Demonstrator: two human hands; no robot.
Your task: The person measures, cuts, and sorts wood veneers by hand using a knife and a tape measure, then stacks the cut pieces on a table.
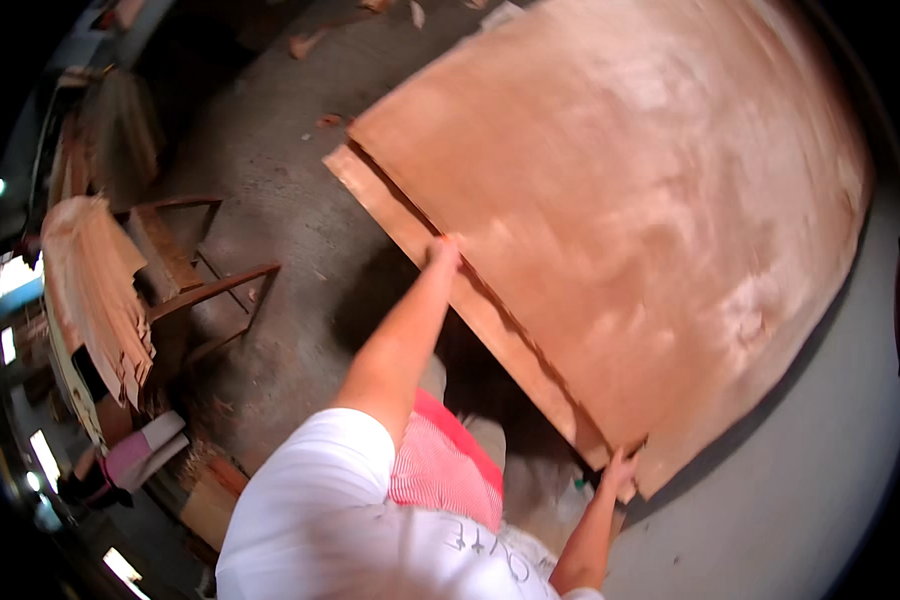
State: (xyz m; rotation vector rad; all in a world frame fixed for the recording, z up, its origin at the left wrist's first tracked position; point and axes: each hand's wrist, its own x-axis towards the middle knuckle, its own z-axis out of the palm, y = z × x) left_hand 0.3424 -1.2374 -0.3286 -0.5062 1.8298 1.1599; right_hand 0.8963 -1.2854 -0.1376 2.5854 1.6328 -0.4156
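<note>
Shirt fabric (310, 500), white, lies nearest, with red-and-white striped cloth (438, 478) just beyond. The person's right hand (622, 472) has its fingers closed at the near corner of the upper sheet (620, 220), a broad tan panel; how many layers they take in cannot be told. Farther along that edge, the left hand (445, 254) grips the upper sheet too, fingers folded and blurred. A lower sheet (505, 340) juts out beneath as a strip. To the left, a wooden frame (220, 289) stands near fanned thin sheets (90, 265), and reddish scraps (328, 121) dot the floor (270, 140)
</note>
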